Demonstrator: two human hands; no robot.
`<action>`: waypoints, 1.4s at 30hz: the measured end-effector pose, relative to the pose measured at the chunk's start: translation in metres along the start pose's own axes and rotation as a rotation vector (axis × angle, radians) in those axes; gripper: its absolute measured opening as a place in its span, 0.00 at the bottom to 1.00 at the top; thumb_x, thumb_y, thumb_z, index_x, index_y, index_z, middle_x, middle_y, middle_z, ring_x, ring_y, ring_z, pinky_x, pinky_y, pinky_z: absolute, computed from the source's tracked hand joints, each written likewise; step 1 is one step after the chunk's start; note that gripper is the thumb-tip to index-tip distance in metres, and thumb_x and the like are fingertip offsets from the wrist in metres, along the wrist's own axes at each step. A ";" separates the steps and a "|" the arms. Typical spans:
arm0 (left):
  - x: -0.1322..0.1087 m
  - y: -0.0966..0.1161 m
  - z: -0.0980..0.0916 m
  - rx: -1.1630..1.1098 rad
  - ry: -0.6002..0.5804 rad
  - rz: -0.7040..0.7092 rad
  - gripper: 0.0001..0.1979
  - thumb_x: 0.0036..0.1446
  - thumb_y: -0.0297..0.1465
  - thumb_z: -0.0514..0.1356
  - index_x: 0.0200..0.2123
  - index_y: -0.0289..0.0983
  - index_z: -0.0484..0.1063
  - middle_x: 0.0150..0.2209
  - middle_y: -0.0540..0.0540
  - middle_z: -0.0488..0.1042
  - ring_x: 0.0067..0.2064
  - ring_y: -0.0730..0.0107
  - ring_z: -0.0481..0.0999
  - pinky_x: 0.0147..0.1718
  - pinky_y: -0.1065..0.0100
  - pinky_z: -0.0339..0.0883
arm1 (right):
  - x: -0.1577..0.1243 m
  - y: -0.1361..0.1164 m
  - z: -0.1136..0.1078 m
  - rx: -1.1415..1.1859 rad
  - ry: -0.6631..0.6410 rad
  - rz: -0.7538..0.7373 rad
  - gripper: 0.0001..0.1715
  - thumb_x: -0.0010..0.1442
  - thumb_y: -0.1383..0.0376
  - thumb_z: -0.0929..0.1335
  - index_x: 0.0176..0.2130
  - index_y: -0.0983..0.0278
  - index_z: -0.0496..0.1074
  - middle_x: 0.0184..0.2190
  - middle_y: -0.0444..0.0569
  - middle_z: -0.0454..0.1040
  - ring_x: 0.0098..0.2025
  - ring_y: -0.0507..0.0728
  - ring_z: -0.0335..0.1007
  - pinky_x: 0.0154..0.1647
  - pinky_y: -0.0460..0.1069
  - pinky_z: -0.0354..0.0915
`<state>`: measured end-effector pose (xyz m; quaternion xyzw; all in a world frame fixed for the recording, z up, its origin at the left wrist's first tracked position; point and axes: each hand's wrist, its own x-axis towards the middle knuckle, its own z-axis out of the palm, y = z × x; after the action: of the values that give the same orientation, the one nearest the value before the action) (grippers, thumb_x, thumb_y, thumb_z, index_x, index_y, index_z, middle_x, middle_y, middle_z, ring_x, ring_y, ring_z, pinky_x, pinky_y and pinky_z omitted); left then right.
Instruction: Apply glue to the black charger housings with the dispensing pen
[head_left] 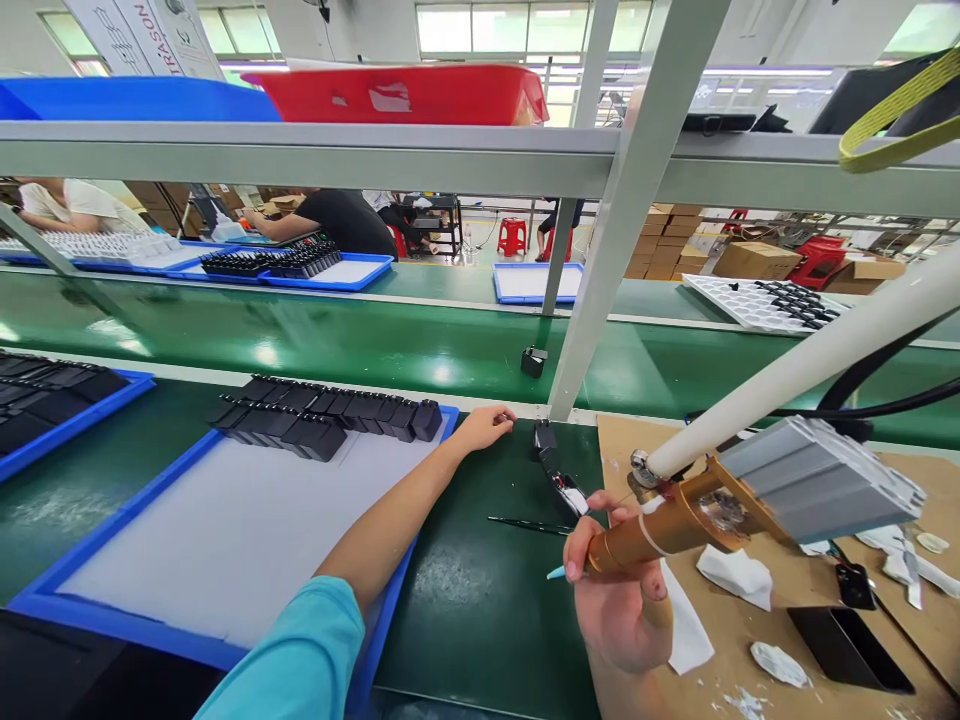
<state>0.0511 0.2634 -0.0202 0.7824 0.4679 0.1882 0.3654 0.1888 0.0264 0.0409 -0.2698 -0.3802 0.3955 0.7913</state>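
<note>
My left hand (486, 428) hovers by the far right corner of a blue tray (439, 450), fingers curled together; anything pinched in them is too small to make out. Right of it, a small open black case (571, 497) with wires and a white piece inside lies on the green bench (480, 620). Beside that case my right hand (619, 620) is closed, with a slim light-blue tip (556, 573) sticking out past the thumb. A copper-coloured cylinder (637, 535) hides part of these fingers. Dark tweezers (529, 524) lie to the left of my right hand.
Rows of black cases (315, 415) fill the tray's far end. A grey finned block (821, 480) and white pole (810, 360) join the cylinder. Cardboard (731, 625) with crumpled white wipes lies at right. A metal post (600, 250) rises ahead; another black case (533, 361) sits beyond.
</note>
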 end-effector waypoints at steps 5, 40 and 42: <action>0.000 -0.001 0.000 0.011 -0.007 -0.006 0.13 0.56 0.32 0.55 0.43 0.40 0.75 0.36 0.50 0.80 0.39 0.65 0.78 0.44 0.66 0.70 | 0.000 0.001 -0.002 -0.002 -0.004 0.010 0.21 0.59 0.48 0.63 0.45 0.56 0.72 0.44 0.48 0.66 0.21 0.47 0.65 0.20 0.49 0.58; -0.181 0.083 -0.040 0.154 -0.154 0.176 0.37 0.48 0.37 0.70 0.60 0.45 0.59 0.56 0.46 0.72 0.53 0.58 0.75 0.50 0.64 0.67 | -0.007 -0.007 0.007 0.037 -0.076 0.073 0.19 0.59 0.49 0.63 0.43 0.55 0.72 0.42 0.45 0.68 0.18 0.47 0.63 0.21 0.49 0.54; -0.218 0.074 -0.024 0.088 -0.220 0.112 0.36 0.49 0.34 0.69 0.60 0.46 0.60 0.55 0.47 0.73 0.53 0.58 0.75 0.50 0.63 0.67 | -0.007 -0.007 0.008 0.044 -0.101 0.058 0.19 0.59 0.50 0.63 0.44 0.56 0.72 0.43 0.45 0.68 0.18 0.47 0.63 0.21 0.49 0.54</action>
<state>-0.0271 0.0613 0.0613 0.8384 0.3884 0.1007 0.3689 0.1826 0.0179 0.0484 -0.2431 -0.4028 0.4395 0.7652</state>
